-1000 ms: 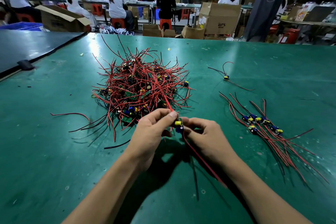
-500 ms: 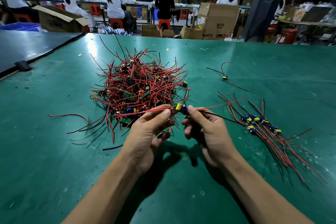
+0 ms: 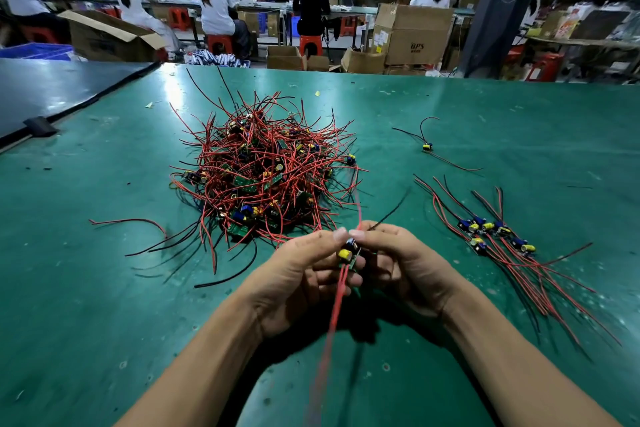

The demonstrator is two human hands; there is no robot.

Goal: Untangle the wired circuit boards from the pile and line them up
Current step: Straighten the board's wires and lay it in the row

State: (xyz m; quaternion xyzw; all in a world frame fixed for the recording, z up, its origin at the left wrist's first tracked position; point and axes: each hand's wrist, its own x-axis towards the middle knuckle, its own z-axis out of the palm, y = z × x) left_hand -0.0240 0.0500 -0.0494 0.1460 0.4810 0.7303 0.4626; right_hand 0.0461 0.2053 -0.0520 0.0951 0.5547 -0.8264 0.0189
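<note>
A tangled pile (image 3: pixel 263 173) of small circuit boards with red and black wires lies on the green table (image 3: pixel 86 288), just beyond my hands. My left hand (image 3: pixel 298 274) and my right hand (image 3: pixel 405 263) meet in front of it and both pinch one small board (image 3: pixel 349 251) with a yellow and a blue capacitor. Its red wires hang down towards me; another red and a black wire stick up past my fingertips. To the right, several boards (image 3: pixel 491 236) lie in a row with their wires trailing.
One single wired board (image 3: pixel 427 146) lies apart at the back right. A darker table (image 3: pixel 52 90) adjoins on the left with a black clip at its edge. Beyond the far edge stand cardboard boxes (image 3: pixel 412 35) and seated workers.
The board has turned from lying sideways between my hands to upright. Its red wires, stretched left and right half a second ago, now hang down towards me. My hands moved closer together.
</note>
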